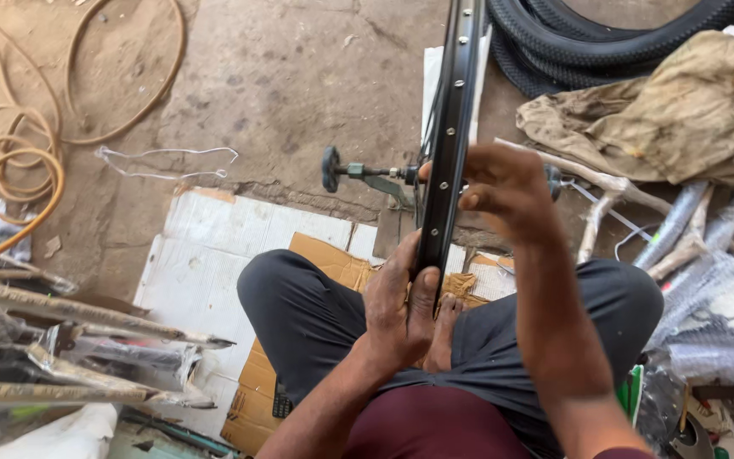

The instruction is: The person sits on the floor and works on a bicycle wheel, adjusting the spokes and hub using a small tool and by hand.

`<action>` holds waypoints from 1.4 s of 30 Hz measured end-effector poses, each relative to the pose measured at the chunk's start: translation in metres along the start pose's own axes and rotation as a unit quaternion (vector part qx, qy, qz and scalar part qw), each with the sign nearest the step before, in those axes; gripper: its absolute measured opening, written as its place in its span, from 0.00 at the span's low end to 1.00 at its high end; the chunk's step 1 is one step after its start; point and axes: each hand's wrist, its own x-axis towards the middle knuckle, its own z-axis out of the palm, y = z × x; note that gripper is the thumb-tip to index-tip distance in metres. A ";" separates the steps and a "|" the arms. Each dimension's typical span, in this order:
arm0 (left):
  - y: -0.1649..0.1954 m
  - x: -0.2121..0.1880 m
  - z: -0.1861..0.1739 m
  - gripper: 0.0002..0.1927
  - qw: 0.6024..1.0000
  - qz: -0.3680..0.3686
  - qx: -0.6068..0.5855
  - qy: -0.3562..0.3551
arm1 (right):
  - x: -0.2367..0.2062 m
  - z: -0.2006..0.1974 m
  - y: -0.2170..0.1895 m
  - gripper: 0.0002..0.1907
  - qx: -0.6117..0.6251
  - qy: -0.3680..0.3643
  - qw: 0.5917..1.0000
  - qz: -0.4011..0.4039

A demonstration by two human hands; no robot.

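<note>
Gripping the wheel rim (450, 144) at its near end, the left hand (401, 310) steadies it upright; beside the rim, the right hand (507, 191) curls half-open against the spokes, apparently holding nothing.

An upright black wheel rim (450, 127) is gripped low by the left hand (399, 308); the right hand (507, 189) is held against its side.
</note>
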 end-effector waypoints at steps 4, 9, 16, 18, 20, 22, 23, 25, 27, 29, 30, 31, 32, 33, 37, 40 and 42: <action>0.001 0.001 -0.001 0.19 0.999 0.037 -0.014 0.007 | 0.019 -0.022 -0.007 0.27 0.032 -0.173 0.982 0.074; 0.003 0.002 -0.002 0.21 0.999 0.007 -0.040 -0.014 | 0.014 0.010 0.004 0.16 -0.337 0.056 0.926 -0.164; 0.003 0.005 0.001 0.20 0.999 -0.027 -0.038 -0.013 | 0.013 0.050 0.054 0.12 -0.428 0.294 0.799 -0.303; 0.003 0.006 0.000 0.21 0.998 -0.048 -0.040 -0.027 | 0.015 0.048 0.056 0.14 -0.421 0.290 0.822 -0.252; 0.003 0.006 0.000 0.20 0.998 -0.049 -0.026 -0.026 | 0.015 0.046 0.052 0.18 -0.405 0.294 0.847 -0.182; 0.002 0.006 0.000 0.19 0.999 -0.035 -0.022 -0.018 | 0.013 0.047 0.045 0.21 -0.375 0.300 0.871 -0.104; 0.001 0.007 0.000 0.20 0.999 -0.020 -0.025 -0.011 | 0.011 0.048 0.041 0.22 -0.352 0.279 0.886 -0.116; 0.001 0.008 0.002 0.20 0.999 -0.013 -0.031 -0.008 | 0.003 0.047 0.033 0.23 -0.301 0.237 0.914 -0.134; 0.000 0.013 0.002 0.21 0.999 -0.015 -0.044 -0.017 | -0.002 0.042 0.028 0.24 -0.154 0.229 0.951 -0.138; -0.001 0.024 0.003 0.21 1.000 -0.026 0.010 -0.003 | -0.004 0.035 0.027 0.20 -0.064 0.225 0.962 -0.138; -0.001 0.030 0.003 0.22 0.999 -0.035 0.035 -0.001 | -0.002 0.030 0.030 0.14 -0.050 0.232 0.962 -0.137; -0.001 0.037 0.004 0.22 0.997 -0.059 -0.039 0.011 | 0.000 0.025 0.031 0.08 -0.036 0.241 0.960 -0.137; -0.004 0.046 0.004 0.23 0.990 -0.079 -0.111 0.025 | 0.003 0.020 0.033 0.07 -0.015 0.287 0.948 -0.137; -0.004 0.051 0.003 0.24 0.978 -0.097 -0.182 0.038 | 0.005 0.015 0.035 0.06 0.007 0.332 0.933 -0.140; 0.004 0.042 -0.005 0.18 0.998 -0.002 -0.040 0.054 | -0.010 0.021 0.032 0.05 -0.274 0.381 0.856 -0.214; 0.012 0.017 -0.008 0.19 0.999 0.000 0.018 0.037 | -0.037 0.047 0.033 0.03 -0.241 0.345 0.883 -0.206; 0.012 0.009 -0.008 0.19 0.999 -0.026 0.015 0.025 | -0.047 0.057 0.036 0.03 -0.345 0.305 0.866 -0.197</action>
